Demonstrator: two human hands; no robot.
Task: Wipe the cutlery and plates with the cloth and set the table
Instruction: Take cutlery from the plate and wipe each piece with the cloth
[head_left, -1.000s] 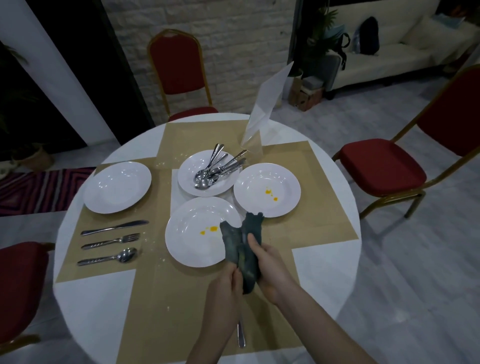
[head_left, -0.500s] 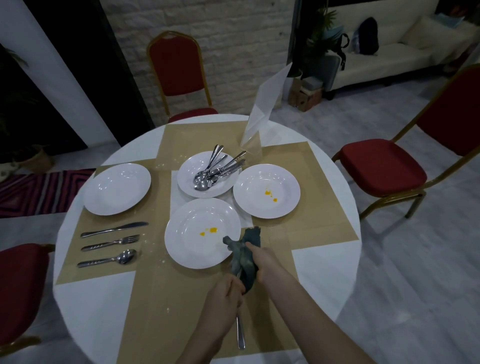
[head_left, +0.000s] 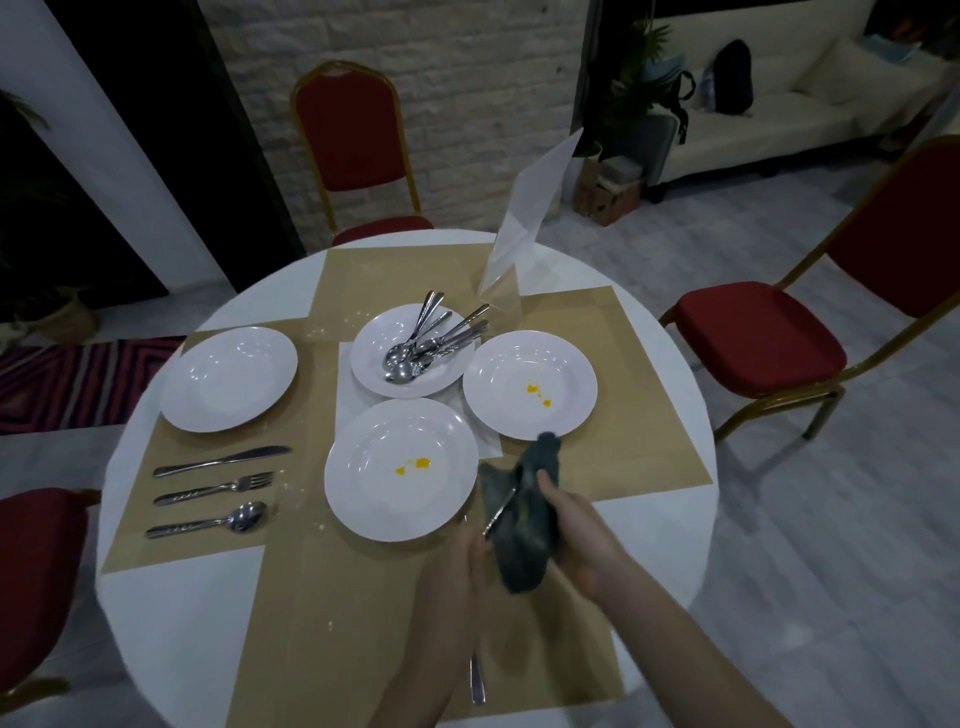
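We are mid-wipe: our right hand (head_left: 576, 525) curls its fingers round the cloth (head_left: 522, 525) wrapping a knife (head_left: 497, 512) that our left hand (head_left: 462, 566) pinches by the handle just beside the stained plate (head_left: 402, 467), which likely needs wiping next.

1. The room around my round table (head_left: 670, 332) is dim and bluish.
2. Soft glare spots shine on the clean plate (head_left: 229, 378) at the table's left.
3. Beyond the table, the wide lens bends the edges.
4. My hands blur slightly.
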